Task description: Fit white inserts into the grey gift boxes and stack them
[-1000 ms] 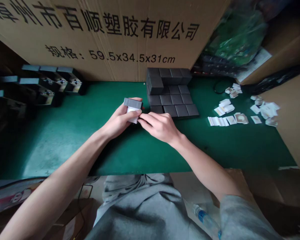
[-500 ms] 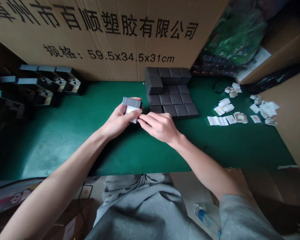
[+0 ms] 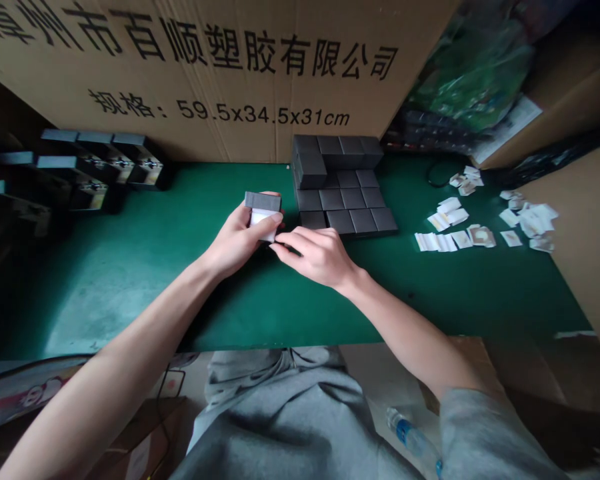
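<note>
Above the green tabletop (image 3: 130, 287), your left hand (image 3: 237, 243) is clamped on a dark block (image 3: 263, 201) wrapped with white paper (image 3: 261, 223); your right hand (image 3: 320, 257) lies empty just beside it, fingers together; stacked blocks (image 3: 345, 187) sit ahead; the carton (image 3: 180, 73) reads "59.5x34.5x31cm".

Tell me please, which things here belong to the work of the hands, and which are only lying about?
In the work: left hand holding a dark grey block with white paper; right hand, nearest that paper; stacked dark grey blocks.

Lying about: white paper scraps; printed cardboard box; plastic water bottle; green mat.
</note>
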### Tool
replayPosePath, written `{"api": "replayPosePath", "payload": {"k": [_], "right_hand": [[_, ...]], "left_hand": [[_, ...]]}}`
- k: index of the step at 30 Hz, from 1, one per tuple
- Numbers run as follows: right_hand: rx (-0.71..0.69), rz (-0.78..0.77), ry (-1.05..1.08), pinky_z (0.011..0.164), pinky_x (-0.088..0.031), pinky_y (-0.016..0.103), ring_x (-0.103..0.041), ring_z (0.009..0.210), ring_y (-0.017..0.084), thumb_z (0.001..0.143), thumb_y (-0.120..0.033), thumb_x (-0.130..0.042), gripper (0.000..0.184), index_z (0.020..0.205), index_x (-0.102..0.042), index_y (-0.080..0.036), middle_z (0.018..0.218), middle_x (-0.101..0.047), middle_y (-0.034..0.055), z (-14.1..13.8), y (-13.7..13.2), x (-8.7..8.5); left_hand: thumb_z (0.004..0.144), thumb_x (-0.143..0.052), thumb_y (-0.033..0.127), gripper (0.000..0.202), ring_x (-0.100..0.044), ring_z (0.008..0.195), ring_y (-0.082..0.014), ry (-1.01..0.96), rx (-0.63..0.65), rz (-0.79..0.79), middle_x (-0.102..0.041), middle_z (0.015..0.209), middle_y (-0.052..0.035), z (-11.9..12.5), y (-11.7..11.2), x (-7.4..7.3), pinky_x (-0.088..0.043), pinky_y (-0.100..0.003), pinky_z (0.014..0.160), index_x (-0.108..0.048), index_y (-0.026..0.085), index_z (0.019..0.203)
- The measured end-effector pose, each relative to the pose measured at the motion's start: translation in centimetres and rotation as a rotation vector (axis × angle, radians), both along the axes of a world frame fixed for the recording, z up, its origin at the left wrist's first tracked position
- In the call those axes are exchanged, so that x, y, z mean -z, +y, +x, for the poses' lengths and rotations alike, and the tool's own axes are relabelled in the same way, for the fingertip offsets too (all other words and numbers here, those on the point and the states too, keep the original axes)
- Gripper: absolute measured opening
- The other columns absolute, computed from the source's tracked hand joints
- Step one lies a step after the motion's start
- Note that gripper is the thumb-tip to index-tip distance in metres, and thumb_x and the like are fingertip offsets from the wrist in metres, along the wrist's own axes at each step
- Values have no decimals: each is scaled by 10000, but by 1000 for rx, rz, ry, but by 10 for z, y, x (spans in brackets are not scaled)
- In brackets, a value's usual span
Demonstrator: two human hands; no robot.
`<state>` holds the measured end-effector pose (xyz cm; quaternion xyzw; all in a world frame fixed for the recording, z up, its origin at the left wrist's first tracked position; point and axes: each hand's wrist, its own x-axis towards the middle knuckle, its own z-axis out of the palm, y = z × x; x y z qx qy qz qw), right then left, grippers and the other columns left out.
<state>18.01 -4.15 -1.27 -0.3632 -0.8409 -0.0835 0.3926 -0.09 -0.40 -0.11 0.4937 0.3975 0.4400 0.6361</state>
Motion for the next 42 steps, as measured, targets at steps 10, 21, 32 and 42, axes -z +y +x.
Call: {"api": "replayPosePath", "payload": {"k": [10, 21, 32, 42], "right_hand": [[55, 61, -10, 576, -439, 263, -623, 567, 99, 1041, -197, -568, 251, 855, -736, -190, 675, -717, -27, 0, 1, 0], [44, -103, -99, 573, -439, 275, -660, 621, 112, 1086, -247, -501, 305, 937, -754, -164, 788, -770, 19, 4, 0, -6], [77, 18, -135, 562, -445, 272, -643, 593, 109, 1083, -193, -489, 302, 935, -750, -160, 740, -757, 14, 5, 1, -4], [86, -6, -84, 553, -440, 275, -610, 553, 108, 1058, -205, -487, 298, 939, -759, -174, 666, -719, -8, 5, 2, -3]], "left_hand": [[808, -800, 300, 396, -625, 863, -178, -42, 25, -40, -667, 1005, -44, 1, 0, 1, -518, -317, 788, -661, 212, 1168], [727, -887, 272, 606, -618, 853, -173, -37, 49, -6, -656, 1015, -37, -1, -1, 0, -522, -311, 769, -630, 269, 1276], [673, -970, 317, 556, -668, 887, -172, -118, 39, -19, -673, 1059, -34, -2, 1, 4, -595, -326, 803, -622, 269, 1104], [670, -963, 276, 543, -710, 938, -212, -93, -15, -23, -677, 1062, -41, -3, 3, 3, -614, -402, 859, -615, 265, 1087]]}}
